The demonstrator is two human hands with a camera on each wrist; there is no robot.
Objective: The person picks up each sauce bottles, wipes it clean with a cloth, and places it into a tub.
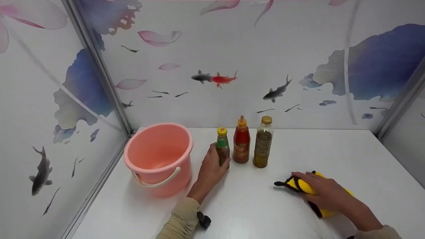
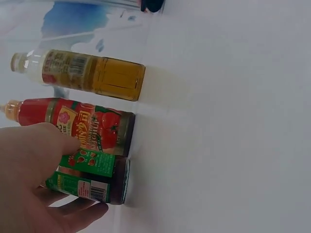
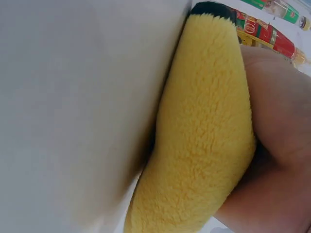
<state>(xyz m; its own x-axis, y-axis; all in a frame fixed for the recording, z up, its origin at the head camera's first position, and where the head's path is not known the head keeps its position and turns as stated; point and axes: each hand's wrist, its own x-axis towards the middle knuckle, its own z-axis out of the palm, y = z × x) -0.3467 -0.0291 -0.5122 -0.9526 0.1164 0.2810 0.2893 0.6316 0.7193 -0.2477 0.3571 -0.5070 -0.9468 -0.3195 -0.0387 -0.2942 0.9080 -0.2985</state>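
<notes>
My left hand (image 1: 212, 167) grips a small glass bottle (image 1: 222, 143) with a yellow cap and green label, thumb on one side and fingers on the other. In the left wrist view that dark sauce bottle (image 2: 104, 187) stands close beside a red tomato ketchup bottle (image 2: 92, 121). An oil bottle (image 1: 263, 147) with a gold cap is to the ketchup's right. My right hand (image 1: 327, 191) holds a bunched yellow cloth (image 1: 305, 186) with black edging and a dark loop against the table. The right wrist view shows its fluffy pile (image 3: 199, 116); the palm hides part of it.
A pink bucket (image 1: 191, 146) with a white handle (image 1: 162, 182) stands left of my left hand on the white table (image 1: 252, 202). White panels (image 1: 212, 43) printed with fish and petals rise at the back and sides.
</notes>
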